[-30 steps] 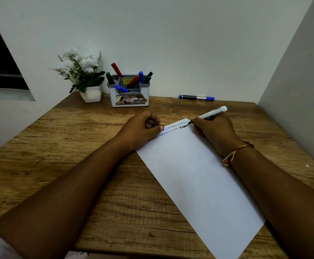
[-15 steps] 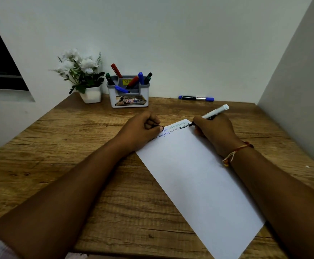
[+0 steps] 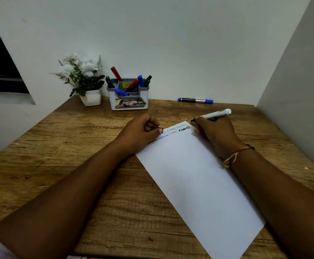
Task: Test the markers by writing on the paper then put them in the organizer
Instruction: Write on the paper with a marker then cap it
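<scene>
Gripping marker [image 3: 216,114], right fingers [image 3: 202,122] hold tip seemingly off paper [image 3: 199,174].

The right hand [image 3: 216,135] pinches the marker [image 3: 215,114]; left hand [image 3: 141,131] curled (perhaps round a cap [image 3: 155,128]).

White marker [image 3: 215,114] tip near paper [image 3: 199,174] corner

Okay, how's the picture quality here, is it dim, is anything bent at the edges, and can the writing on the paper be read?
Head view: dim, even light, soft shadows, no glare; the wide lens leans the walls outward; the writing on the paper is too small and soft to read, the organizer label mostly likewise.
</scene>
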